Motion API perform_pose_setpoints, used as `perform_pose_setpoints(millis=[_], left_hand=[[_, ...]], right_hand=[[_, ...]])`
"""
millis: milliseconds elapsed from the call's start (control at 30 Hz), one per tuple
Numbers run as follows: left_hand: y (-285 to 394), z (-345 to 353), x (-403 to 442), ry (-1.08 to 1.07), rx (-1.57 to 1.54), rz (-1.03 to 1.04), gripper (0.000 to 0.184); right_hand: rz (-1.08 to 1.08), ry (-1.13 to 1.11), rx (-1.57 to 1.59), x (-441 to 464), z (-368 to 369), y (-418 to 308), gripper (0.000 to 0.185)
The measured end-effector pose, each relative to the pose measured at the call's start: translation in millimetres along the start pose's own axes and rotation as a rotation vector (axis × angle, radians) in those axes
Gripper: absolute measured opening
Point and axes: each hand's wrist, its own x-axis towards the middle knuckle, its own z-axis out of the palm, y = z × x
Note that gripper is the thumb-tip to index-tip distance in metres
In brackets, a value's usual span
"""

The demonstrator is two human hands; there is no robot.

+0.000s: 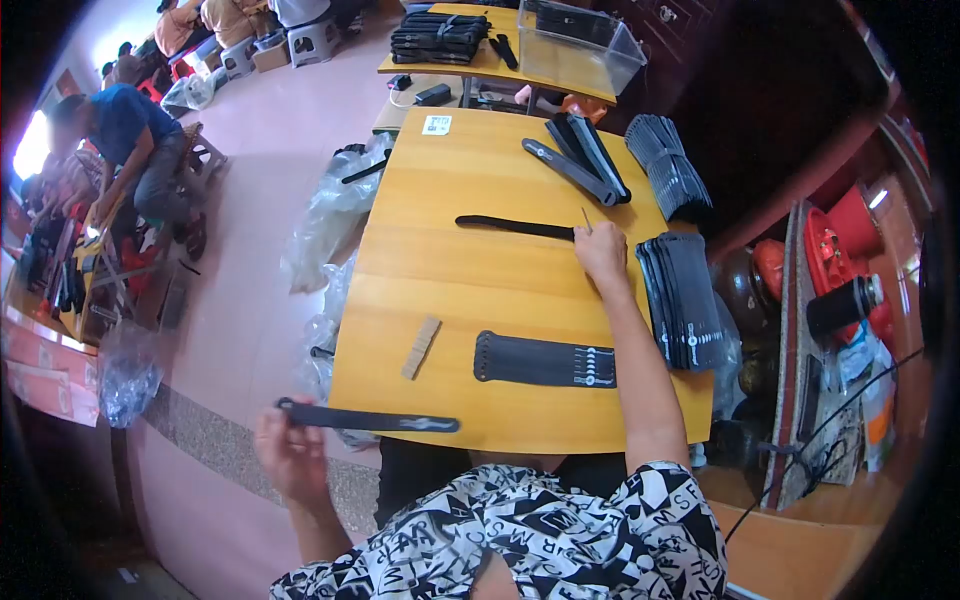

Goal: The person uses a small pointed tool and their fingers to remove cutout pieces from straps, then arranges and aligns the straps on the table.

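Note:
My left hand point(290, 452) is closed on one end of a dark grey strap point(375, 417) with a pale printed mark, held out past the table's front left corner. Across the table, my right hand point(602, 252) is closed at the end of a narrow black strap point(515, 226) that lies on the tabletop. A thin stick-like piece pokes up from its fingers, too small to name. Between my arms lies a fanned stack of dark grey straps point(540, 360) with white print. Left of that stack is a small tan strip point(421, 347).
The yellow table point(440, 280) carries strap bundles point(683, 300) on its right edge and loose straps point(577, 165) at the back. Plastic bags point(335, 220) hang along its left side. Behind stands another table with a clear bin point(580, 50). A person point(140, 140) sits at left.

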Motion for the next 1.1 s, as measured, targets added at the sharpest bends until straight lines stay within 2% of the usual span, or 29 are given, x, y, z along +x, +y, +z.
perform_pose_setpoints(millis=[67,167,233,300,367,467,633,900,1000,1100], left_hand=[[-18,26,-16,-0.102,-0.022,-0.127,0.009],[-38,48,-34,-0.183,-0.016,-0.343,0.008],[-46,66,-46,-0.167,0.015,-0.496,0.009],[-61,74,-52,-0.188,0.017,-0.593,0.012],[-75,76,-53,-0.203,-0.008,-0.652,0.012],[-91,77,-55,-0.237,-0.091,-0.669,0.014],[-99,76,-63,-0.325,-0.170,-0.689,0.029],[-114,60,-64,-0.538,-0.253,-0.603,0.025],[-118,59,-65,-0.525,-0.252,-0.583,0.024],[-118,59,-66,-0.507,-0.221,-0.567,0.025]], right_hand=[[0.047,-0.046,-0.022,-4,-10,-4,0.037],[0.041,0.021,-0.013,-19,-25,-8,0.043],[-0.187,-0.129,0.148,-62,-55,-21,0.043],[-0.493,-0.445,0.317,-131,-98,-45,0.037],[-0.932,-0.462,0.510,-182,-100,-44,0.031],[-0.815,-0.562,0.403,-221,-90,-29,0.030],[-0.689,-0.589,0.478,-227,-89,-11,0.020],[-0.651,-0.668,0.550,-231,-82,1,0.022],[-0.693,-0.610,0.501,-236,-83,-2,0.028],[-0.670,-0.361,0.434,-243,-86,-12,0.033]])
